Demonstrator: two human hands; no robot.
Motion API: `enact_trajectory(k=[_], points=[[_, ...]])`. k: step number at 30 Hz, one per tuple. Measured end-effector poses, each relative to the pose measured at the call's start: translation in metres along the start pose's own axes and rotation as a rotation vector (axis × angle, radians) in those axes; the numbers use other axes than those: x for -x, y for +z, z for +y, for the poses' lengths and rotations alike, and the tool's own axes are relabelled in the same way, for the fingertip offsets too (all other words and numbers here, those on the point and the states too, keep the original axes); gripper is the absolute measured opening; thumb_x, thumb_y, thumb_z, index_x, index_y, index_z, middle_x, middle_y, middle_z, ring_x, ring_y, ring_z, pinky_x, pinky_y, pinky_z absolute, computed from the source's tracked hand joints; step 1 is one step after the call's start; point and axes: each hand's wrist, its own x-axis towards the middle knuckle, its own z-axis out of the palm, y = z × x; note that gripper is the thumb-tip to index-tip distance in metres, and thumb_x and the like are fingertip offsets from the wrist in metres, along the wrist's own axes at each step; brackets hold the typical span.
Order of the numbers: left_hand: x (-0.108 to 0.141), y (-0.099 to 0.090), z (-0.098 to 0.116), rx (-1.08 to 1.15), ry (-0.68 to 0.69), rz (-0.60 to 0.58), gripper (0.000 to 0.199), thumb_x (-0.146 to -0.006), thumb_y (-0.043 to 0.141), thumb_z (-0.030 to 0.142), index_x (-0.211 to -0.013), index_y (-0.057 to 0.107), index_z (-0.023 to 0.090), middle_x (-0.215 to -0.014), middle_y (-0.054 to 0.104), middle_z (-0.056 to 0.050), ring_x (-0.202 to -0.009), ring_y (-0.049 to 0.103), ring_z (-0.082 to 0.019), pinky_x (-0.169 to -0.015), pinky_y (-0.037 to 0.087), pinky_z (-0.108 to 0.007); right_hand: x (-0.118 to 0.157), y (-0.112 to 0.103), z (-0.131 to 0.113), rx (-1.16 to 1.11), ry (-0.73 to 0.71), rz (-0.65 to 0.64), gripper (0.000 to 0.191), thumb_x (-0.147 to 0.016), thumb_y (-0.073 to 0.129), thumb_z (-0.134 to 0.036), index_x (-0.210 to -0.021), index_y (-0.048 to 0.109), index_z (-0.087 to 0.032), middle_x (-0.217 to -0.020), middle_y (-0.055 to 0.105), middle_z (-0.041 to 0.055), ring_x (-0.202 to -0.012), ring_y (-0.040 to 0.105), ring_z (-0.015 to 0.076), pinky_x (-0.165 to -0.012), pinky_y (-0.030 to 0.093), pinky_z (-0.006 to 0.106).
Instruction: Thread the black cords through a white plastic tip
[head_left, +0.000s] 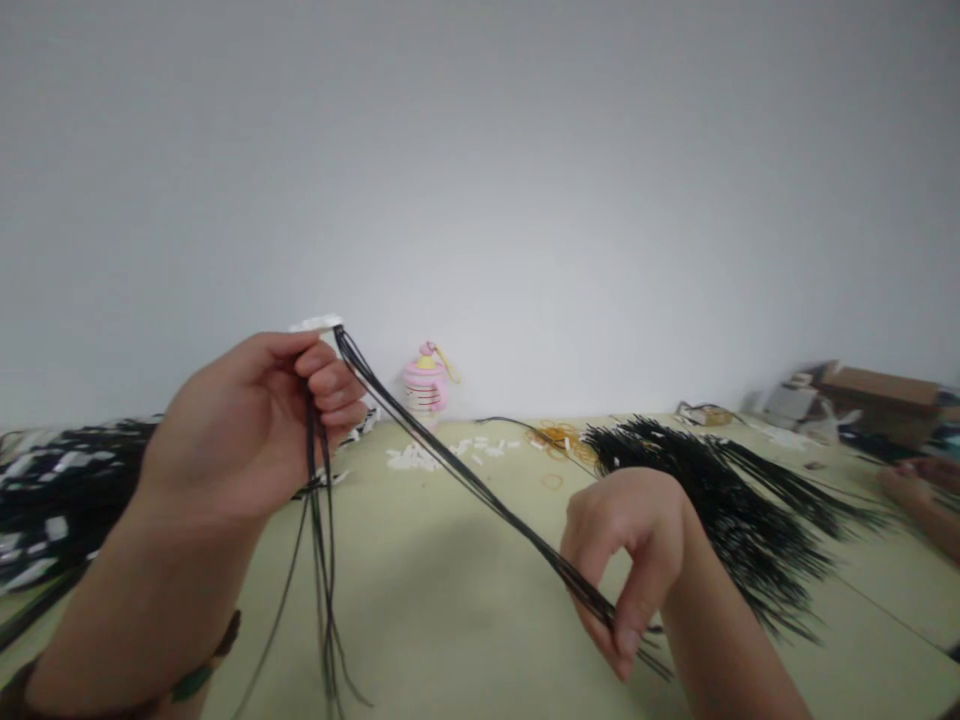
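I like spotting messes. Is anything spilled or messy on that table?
Yes. Small white pieces lie scattered loose on the table, and rubber bands are strewn beside a fanned-out pile of black wires. The wires in both hands look orderly.

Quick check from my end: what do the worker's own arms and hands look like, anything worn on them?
Both hands, left hand and right hand, are bare: no gloves and no sleeves in view. The left wrist carries a dark band with a green bead. No rings or markings show; the right forearm is bare.
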Motion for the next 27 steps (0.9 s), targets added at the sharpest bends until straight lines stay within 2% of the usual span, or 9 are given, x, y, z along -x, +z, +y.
enact_trajectory(k=[5,7,10,14,16,18,21,24,27], points=[[0.007,0.001,0.001,0.153,-0.117,-0.024,0.027,-0.081,0.031,0.012,-0.057,0.042,0.015,-0.052,0.039,0.002,-0.038,0.041,-0.007,-0.035,0.038,-0.017,-0.007,0.009,0.005,-0.073,-0.199,0.216,0.045,-0.077,0.053,-0.058,-0.075,0.068,-0.015,-0.074,0.070,0.0114,-0.067,0.068,0.0144,-0.068,0.052,0.017],[0.005,0.002,-0.003,0.177,-0.157,-0.060,0.028,-0.083,0.030,0.012,-0.059,0.044,0.014,-0.052,0.041,0.002,-0.039,0.043,-0.008,-0.037,0.040,-0.019,-0.009,0.007,0.004,-0.116,-0.177,0.183,0.045,-0.074,0.057,-0.058,-0.077,0.069,-0.015,-0.078,0.070,0.0120,-0.073,0.068,0.0156,-0.071,0.052,0.018],[-0.007,0.001,-0.018,0.187,-0.225,-0.068,0.034,-0.087,0.030,0.014,-0.056,0.045,0.013,-0.053,0.044,0.000,-0.043,0.045,-0.009,-0.042,0.043,-0.021,-0.006,-0.003,0.001,-0.126,-0.046,-0.007,0.036,-0.075,0.063,-0.046,-0.090,0.067,-0.013,-0.100,0.067,0.0152,-0.095,0.064,0.0197,-0.086,0.048,0.025],[-0.038,-0.017,-0.064,0.163,-0.387,-0.003,0.033,-0.090,0.033,0.015,-0.059,0.046,0.013,-0.058,0.048,-0.001,-0.048,0.048,-0.009,-0.046,0.045,-0.022,0.006,-0.016,0.012,-0.169,-0.007,0.058,0.028,-0.075,0.067,-0.023,-0.099,0.063,-0.009,-0.110,0.062,0.0189,-0.107,0.058,0.0228,-0.094,0.043,0.033],[-0.052,-0.037,-0.096,0.126,-0.512,0.062,0.033,-0.092,0.035,0.018,-0.061,0.046,0.013,-0.061,0.049,0.000,-0.049,0.048,-0.008,-0.048,0.046,-0.021,0.012,-0.017,0.029,-0.268,-0.007,0.189,0.032,-0.072,0.070,-0.021,-0.100,0.063,-0.006,-0.107,0.062,0.0206,-0.105,0.058,0.0252,-0.094,0.043,0.038],[-0.061,-0.060,-0.130,0.063,-0.647,0.148,0.023,-0.092,0.044,0.024,-0.074,0.052,0.012,-0.070,0.054,0.000,-0.052,0.050,-0.007,-0.049,0.046,-0.020,0.015,-0.016,0.051,-0.445,0.040,0.443,0.042,-0.063,0.078,-0.027,-0.096,0.064,-0.005,-0.100,0.065,0.0199,-0.092,0.063,0.0256,-0.087,0.046,0.041],[-0.064,-0.091,-0.171,-0.030,-0.810,0.232,0.019,-0.090,0.049,0.028,-0.094,0.055,0.011,-0.084,0.058,-0.003,-0.062,0.055,-0.010,-0.052,0.048,-0.022,0.018,-0.016,0.083,-0.489,0.057,0.717,0.046,-0.067,0.074,-0.040,-0.099,0.062,-0.009,-0.099,0.064,0.0146,-0.084,0.063,0.0181,-0.081,0.048,0.033],[-0.063,-0.108,-0.188,-0.076,-0.876,0.234,0.021,-0.090,0.049,0.030,-0.100,0.055,0.012,-0.089,0.059,-0.004,-0.067,0.058,-0.011,-0.056,0.050,-0.024,0.019,-0.018,0.105,-0.519,0.104,0.951,0.035,-0.075,0.067,-0.040,-0.095,0.060,-0.013,-0.095,0.064,0.0082,-0.080,0.062,0.0120,-0.075,0.048,0.026],[-0.062,-0.111,-0.190,-0.091,-0.885,0.174,0.022,-0.091,0.049,0.031,-0.098,0.056,0.011,-0.090,0.060,-0.005,-0.068,0.058,-0.012,-0.058,0.051,-0.025,0.020,-0.020,0.123,-0.560,0.215,1.098,0.026,-0.081,0.062,-0.036,-0.093,0.058,-0.013,-0.093,0.063,0.0057,-0.081,0.061,0.0111,-0.074,0.048,0.025]])
